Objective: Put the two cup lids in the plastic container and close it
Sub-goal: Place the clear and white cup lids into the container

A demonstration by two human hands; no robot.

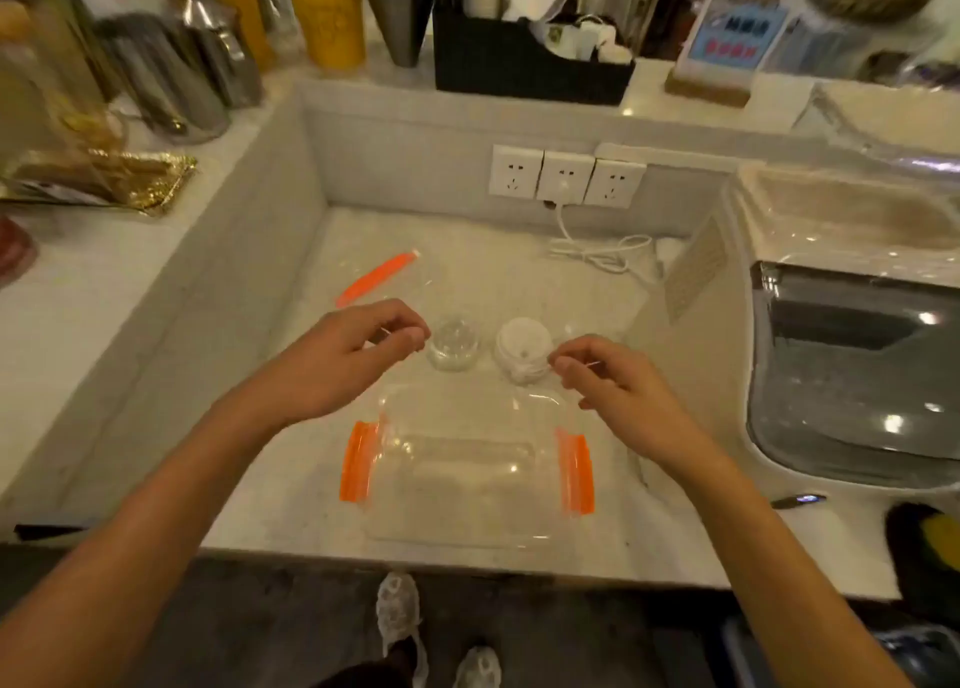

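item 1, writing: the blue-and-white sign card at the upper right of the frame carried print, but i could not read it; no brand legible anywhere.

item 2, plastic container: clear, with orange clips on its left and right sides, sat low in the centre of the frame on the pale counter, near the front edge. through the blur i could not tell whether its cover was on.

item 3, clear cup lid: domed, resting on the counter just above the container, centre frame.

item 4, white cup lid: just right of the clear one, apart from it, also above the container.

item 5, left hand: hovered over the counter left of the clear lid, fingers curled with thumb and forefinger pinched together near that lid's edge; whether it gripped anything i could not tell.

item 6, right hand: just right of the white lid, fingertips pinched close beside its rim; contact unclear, grip undetermined.

item 7, orange strip: lay slantwise above the left hand, seemingly on a clear piece of plastic.

item 8, three white wall sockets: upper centre, a white cable plugged into the middle one and coiled on the counter.
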